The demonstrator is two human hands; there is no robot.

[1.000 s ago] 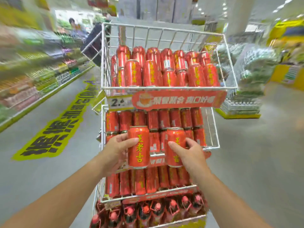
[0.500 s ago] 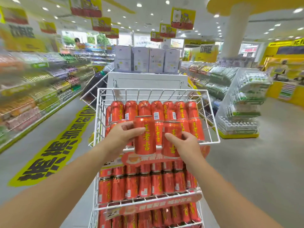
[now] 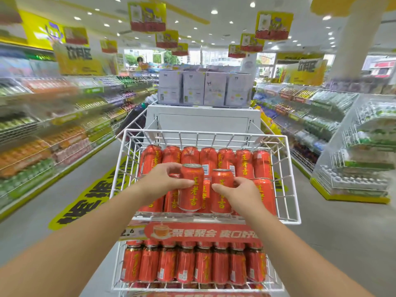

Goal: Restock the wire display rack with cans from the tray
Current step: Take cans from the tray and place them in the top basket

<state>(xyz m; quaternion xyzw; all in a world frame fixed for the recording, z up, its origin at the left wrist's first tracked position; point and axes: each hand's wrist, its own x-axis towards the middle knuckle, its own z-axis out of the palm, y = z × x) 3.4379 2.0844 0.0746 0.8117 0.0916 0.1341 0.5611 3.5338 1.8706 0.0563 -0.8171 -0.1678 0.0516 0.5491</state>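
Nearest the camera, two bare forearms reach in from the bottom corners. The left hand (image 3: 162,183) is wrapped around a red aluminium drink can with yellow characters (image 3: 191,187), thumb across the front, fingers round the back. The right hand (image 3: 237,192) grips a second red can with the same yellow lettering (image 3: 221,190) the same way. Both cans stand upright, long axis vertical, silver tops up, lettering facing the camera, and they sit just beside each other over the front edge of the top basket of the white wire display rack (image 3: 287,181). I can't tell if their bottoms are resting on the basket floor.

Below the hands there's a red promo strip with a teacup picture (image 3: 203,232) on the basket front, then a lower tier packed with upright red cans (image 3: 192,264).

Behind the held cans, a back row of upright red cans (image 3: 214,159) fills the top basket. Further back is a white cabinet with pale boxes on top (image 3: 203,88), and blurry shelves line both aisles.
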